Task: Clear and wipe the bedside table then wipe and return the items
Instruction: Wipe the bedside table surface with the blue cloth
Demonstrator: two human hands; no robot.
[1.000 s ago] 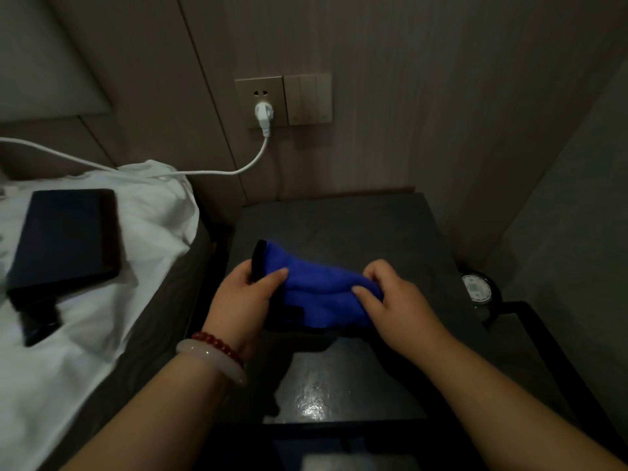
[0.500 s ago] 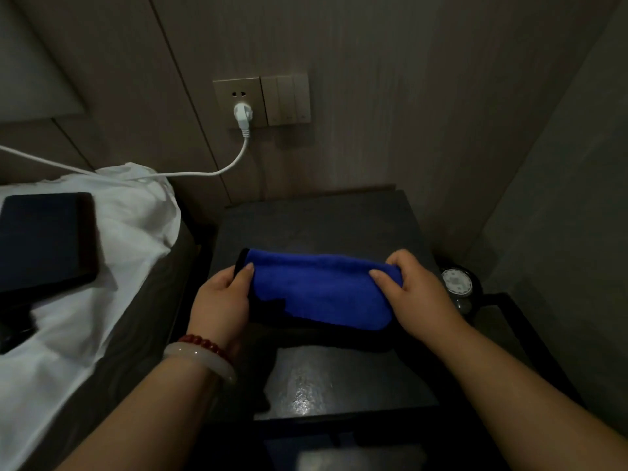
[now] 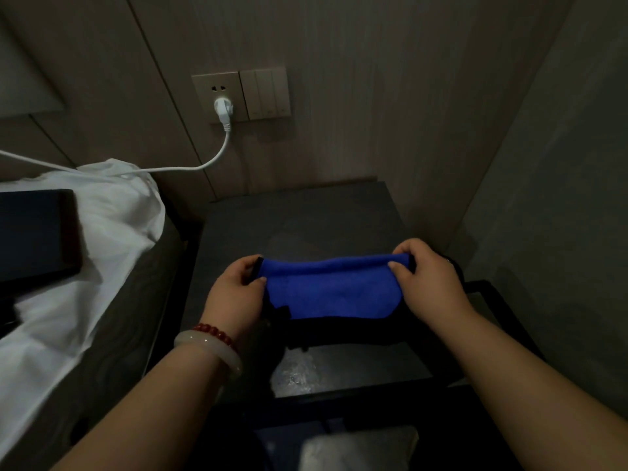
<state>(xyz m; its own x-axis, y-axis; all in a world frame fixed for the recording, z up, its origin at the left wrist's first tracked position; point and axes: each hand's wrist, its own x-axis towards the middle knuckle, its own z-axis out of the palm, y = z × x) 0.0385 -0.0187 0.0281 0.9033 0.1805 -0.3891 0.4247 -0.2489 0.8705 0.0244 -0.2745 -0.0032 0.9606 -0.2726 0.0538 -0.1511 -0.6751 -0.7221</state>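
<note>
Wall (image 3: pixel 390 96): pale wood-grain panels with vertical seams, closing off the back and meeting a plain grey side wall on the right.

Bed (image 3: pixel 112 232): left side, rumpled white sheet over a dark mattress edge that runs just beside the table's left edge with a narrow dark gap between.

Bedside table (image 3: pixel 299 219): dark, flat, squarish matte top with a dull sheen near the front. Back edge against the wall. The rear half is bare.

Thin black frame (image 3: pixel 503 307): just right of the table, straight bars.

Dark flat slab (image 3: pixel 34 236): rectangular, smooth, lying on the sheet.

Blue cloth (image 3: pixel 329 290): fuzzy microfibre with black trim, stretched sideways over the table's front-middle and folded along its top edge. Lower part droops; can't tell if it touches the top.

Left hand (image 3: pixel 234 297): thumb and fingers pinch the cloth's left end.

Right hand (image 3: pixel 428 283): fingers curled over the right end, thumb pressing the front.

Switch plate (image 3: pixel 265 93) and socket (image 3: pixel 217 93): side by side on the wall, touching.

White cable (image 3: pixel 210 161): sags from the plug (image 3: pixel 223 108) left across the sheet.

Left wrist: pale smooth bangle (image 3: pixel 210 351), red bead bracelet (image 3: pixel 214 331).
</note>
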